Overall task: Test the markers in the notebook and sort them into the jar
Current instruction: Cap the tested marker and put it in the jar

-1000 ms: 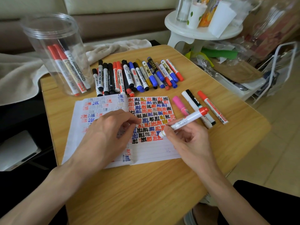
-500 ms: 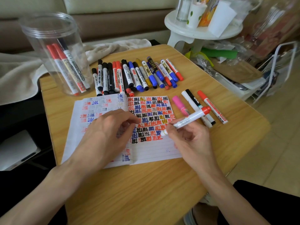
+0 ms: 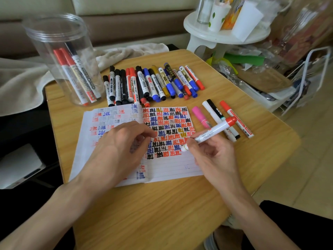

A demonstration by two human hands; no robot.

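Red marker (image 3: 212, 131), gripped pen-fashion in the person's right hand (image 3: 213, 156), meets the notebook (image 3: 171, 168) at the last row of test marks. The left hand (image 3: 122, 147) rests on the page, fingers bent; whether it pinches a cap is unclear. If that hand lifts, the page may shift and smear the stroke.

Wooden worktop (image 3: 162, 204). Beige sofa (image 3: 126, 24) set behind, a cream towel (image 3: 21, 78) laid on it. White round side table (image 3: 216, 36) placed beside. Floor (image 3: 306, 159) tiled pale.
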